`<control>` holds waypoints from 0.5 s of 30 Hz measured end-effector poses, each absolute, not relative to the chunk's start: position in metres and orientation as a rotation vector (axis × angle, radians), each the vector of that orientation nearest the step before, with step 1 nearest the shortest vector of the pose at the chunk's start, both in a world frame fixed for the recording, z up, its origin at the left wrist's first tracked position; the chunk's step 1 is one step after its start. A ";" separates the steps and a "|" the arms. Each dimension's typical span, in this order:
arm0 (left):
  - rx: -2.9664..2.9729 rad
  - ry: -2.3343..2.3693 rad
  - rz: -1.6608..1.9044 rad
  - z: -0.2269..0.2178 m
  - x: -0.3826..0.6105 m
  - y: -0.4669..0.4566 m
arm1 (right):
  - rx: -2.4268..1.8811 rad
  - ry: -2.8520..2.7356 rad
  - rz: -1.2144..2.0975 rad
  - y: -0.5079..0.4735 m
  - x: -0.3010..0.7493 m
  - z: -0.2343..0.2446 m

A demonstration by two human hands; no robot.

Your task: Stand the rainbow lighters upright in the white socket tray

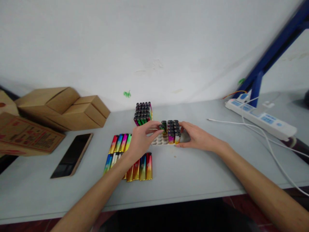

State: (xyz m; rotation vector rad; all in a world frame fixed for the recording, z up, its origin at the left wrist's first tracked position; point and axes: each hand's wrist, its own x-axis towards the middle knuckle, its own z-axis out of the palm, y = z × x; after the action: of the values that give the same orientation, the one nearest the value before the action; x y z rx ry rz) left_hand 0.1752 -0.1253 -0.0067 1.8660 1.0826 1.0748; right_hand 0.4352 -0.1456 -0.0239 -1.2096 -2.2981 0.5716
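Observation:
A white tray (pixel 160 140) with round holes lies on the grey table, partly filled with upright rainbow-coloured lighters (pixel 173 129). My left hand (pixel 141 138) pinches one lighter (pixel 163 126) at the tray's left side, standing it upright over a hole. On the tray's right side my right hand (pixel 196 137) rests with fingers curled against the standing lighters. Loose lighters (pixel 120 143) lie flat in rows under and beside my left forearm.
A full block of upright lighters (pixel 143 113) stands behind the tray. Cardboard boxes (pixel 65 107) and a flat printed carton (pixel 25 135) sit at the left, with a phone (pixel 72 154) lying face up. A power strip (pixel 262 118) with white cables (pixel 270 141) occupies the right.

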 end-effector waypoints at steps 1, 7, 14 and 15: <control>1.877 1.090 1.076 -0.006 0.176 -0.125 | -1.207 -2.299 0.572 -0.146 0.435 -0.024; 1.970 1.114 1.050 -0.002 0.176 -0.122 | -1.227 -2.311 0.560 -0.145 0.435 -0.025; 1.992 1.099 1.048 -0.002 0.175 -0.120 | -1.224 -2.316 0.589 -0.146 0.434 -0.022; 2.006 1.089 1.042 -0.002 0.175 -0.119 | -1.221 -2.316 0.589 -0.146 0.434 -0.022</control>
State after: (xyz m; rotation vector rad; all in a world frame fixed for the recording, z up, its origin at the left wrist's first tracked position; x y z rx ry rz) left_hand 0.1755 -0.1192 -0.0023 2.0063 1.0895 1.0417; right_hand 0.4345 -0.1459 -0.0221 -1.2212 -2.3161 0.5888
